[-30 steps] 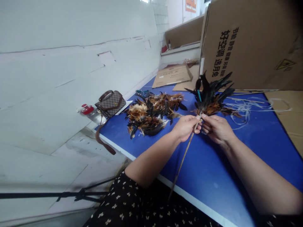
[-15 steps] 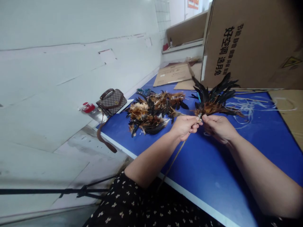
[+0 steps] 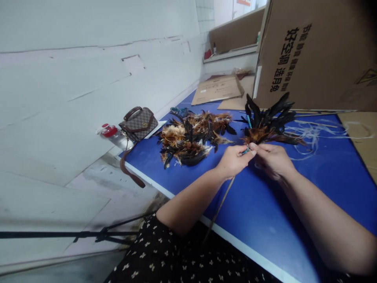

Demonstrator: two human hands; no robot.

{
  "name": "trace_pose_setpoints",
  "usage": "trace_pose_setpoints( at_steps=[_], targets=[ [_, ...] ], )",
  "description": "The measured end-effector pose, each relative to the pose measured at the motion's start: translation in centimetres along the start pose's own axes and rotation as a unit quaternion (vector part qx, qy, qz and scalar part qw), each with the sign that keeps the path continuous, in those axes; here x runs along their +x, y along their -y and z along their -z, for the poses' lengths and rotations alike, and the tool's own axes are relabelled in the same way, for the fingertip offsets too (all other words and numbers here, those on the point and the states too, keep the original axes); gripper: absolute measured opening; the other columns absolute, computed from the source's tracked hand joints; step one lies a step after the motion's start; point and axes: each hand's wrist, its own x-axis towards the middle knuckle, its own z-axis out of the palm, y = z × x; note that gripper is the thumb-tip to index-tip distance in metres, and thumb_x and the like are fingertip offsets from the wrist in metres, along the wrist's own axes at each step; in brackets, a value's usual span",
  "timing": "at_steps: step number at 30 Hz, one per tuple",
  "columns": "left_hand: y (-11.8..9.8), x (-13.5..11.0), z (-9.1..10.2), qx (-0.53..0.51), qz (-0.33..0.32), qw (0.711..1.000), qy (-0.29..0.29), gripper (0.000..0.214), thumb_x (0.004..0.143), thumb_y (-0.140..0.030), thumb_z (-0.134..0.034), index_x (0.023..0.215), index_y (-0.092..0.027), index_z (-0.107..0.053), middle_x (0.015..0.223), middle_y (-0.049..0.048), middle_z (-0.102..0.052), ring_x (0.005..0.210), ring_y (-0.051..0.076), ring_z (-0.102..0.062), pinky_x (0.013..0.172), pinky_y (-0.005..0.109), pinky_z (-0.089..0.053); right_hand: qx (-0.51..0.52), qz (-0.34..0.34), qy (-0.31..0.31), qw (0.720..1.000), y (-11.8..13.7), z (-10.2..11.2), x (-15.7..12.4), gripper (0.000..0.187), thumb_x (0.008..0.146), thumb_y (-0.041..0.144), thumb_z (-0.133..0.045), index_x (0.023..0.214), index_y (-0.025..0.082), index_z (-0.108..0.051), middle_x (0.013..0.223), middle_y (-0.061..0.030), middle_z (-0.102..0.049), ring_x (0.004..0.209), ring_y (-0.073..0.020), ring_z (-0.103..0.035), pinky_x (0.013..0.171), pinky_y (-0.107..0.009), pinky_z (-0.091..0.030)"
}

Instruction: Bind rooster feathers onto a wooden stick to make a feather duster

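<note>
In front of me a feather duster [image 3: 266,120], a fan of glossy black and brown feathers on a thin stick [image 3: 219,206], stands tilted over the table. My left hand [image 3: 234,160] is closed round it at the feathers' base, and the stick runs from below that hand toward my lap. Close beside it, my right hand [image 3: 272,159] pinches the same base with thumb and fingers. A small teal bit [image 3: 245,151] shows between the fingertips; its kind is unclear. Another teal strip [image 3: 249,121] stands among the feathers. The fingers hide the binding point.
A pile of loose feathers [image 3: 191,137] lies left of my hands on the blue table [image 3: 253,220]. Clear plastic strands [image 3: 312,135] spread at the right. A handbag [image 3: 140,124] and a red-lidded bottle [image 3: 113,135] sit at the left edge. A large cardboard sheet [image 3: 318,59] stands behind.
My left thumb has straightened toward my right fingertips, and the pale feather base between my hands is now covered, with teal showing there. The view has shifted slightly.
</note>
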Motion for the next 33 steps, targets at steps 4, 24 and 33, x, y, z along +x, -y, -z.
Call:
trace_pose_setpoints(
  at_steps=[4, 24, 33],
  targets=[
    [0.0, 0.0, 0.3, 0.068, -0.029, 0.997, -0.014, 0.033, 0.100, -0.039, -0.068, 0.076, -0.017, -0.061, 0.061, -0.0054, -0.045, 0.059, 0.008, -0.038, 0.058, 0.025, -0.027, 0.016, -0.037, 0.007, 0.999, 0.5, 0.1, 0.1, 0.069, 0.062, 0.066, -0.103, 0.060, 0.022, -0.049, 0.051, 0.0074, -0.030, 0.044, -0.0060, -0.024, 0.037, -0.024, -0.021],
    [-0.4, 0.3, 0.4, 0.055, 0.110, 0.992, -0.013, 0.036, 0.104, -0.035, -0.066, 0.073, -0.017, -0.058, 0.058, -0.0037, -0.049, 0.045, 0.006, -0.042, 0.047, 0.018, -0.029, 0.040, -0.049, 0.047, 0.997, 0.2, 0.3, 0.0, 0.069, 0.064, 0.066, -0.102, 0.058, 0.020, -0.050, 0.049, 0.0062, -0.033, 0.044, -0.0059, -0.026, 0.039, -0.024, -0.024],
    [-0.8, 0.8, -0.3, 0.011, 0.114, 0.993, 0.002, 0.031, 0.106, -0.028, -0.063, 0.079, -0.013, -0.064, 0.059, -0.0025, -0.053, 0.049, 0.006, -0.042, 0.053, 0.019, -0.032, 0.039, -0.035, 0.045, 0.998, -0.2, 0.6, 0.1, 0.069, 0.066, 0.069, -0.100, 0.059, 0.021, -0.051, 0.049, 0.0071, -0.033, 0.044, -0.0058, -0.025, 0.038, -0.024, -0.023]
  ],
)
